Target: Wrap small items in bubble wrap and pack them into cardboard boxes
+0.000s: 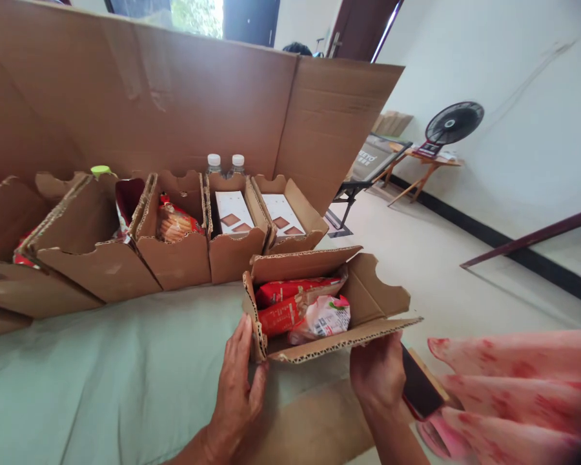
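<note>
**Two hands steadying a small cardboard tray of snacks**

Nearest the camera, left hand (237, 381) pressed flat, fingers extended, against the near-left corner of a small cardboard tray (368, 303). Right hand (377, 374) under the tray's near-right edge, fingers hidden beneath the corrugated flap, so grip cannot be told for certain; seemingly also clasping a dark flat object (419, 387), perhaps a phone. Pink patterned cloth (513, 387) at lower right.

Tray resting near the front edge of a pale green cloth-covered surface (101, 374), apart from the row behind. Open top facing up, long axis running left to right, right end angled slightly away. Inside: two red snack packets (290, 300) and a pink-and-white packet (322, 318), lying loose.

Probably light; corrugated walls stiff yet bendable, flaps floppy. Best held at both short ends, under the base, kept level so packets stay put.

Behind, a row of similar trays (174, 252) holding biscuits, patterned boxes (233, 213) and two capped bottles (225, 163), backed by a tall cardboard sheet (174, 103). Black fan (452, 123) on a distant side table.
</note>
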{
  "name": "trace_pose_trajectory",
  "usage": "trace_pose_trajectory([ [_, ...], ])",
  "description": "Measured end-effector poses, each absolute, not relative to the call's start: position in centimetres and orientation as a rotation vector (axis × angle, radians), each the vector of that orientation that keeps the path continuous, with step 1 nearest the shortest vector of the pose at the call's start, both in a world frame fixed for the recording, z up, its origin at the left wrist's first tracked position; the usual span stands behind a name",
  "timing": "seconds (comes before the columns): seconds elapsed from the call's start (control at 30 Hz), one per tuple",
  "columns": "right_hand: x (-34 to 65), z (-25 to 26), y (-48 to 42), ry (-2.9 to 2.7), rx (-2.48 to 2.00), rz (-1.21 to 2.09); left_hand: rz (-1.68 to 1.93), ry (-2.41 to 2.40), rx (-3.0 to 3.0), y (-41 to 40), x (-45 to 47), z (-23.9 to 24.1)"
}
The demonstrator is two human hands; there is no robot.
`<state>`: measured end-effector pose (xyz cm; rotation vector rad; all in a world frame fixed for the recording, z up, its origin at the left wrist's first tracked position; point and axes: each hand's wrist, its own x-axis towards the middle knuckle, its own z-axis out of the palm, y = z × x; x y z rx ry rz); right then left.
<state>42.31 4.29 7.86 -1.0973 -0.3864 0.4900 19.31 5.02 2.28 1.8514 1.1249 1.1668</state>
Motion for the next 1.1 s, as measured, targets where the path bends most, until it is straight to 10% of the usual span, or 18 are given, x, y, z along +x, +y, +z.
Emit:
trace_pose_trajectory([
  [1.1, 44.7, 5.3, 8.0, -0.495, -1.329, 0.293, 0.752, 0.772, 1.520, 8.3, 17.6, 4.4],
])
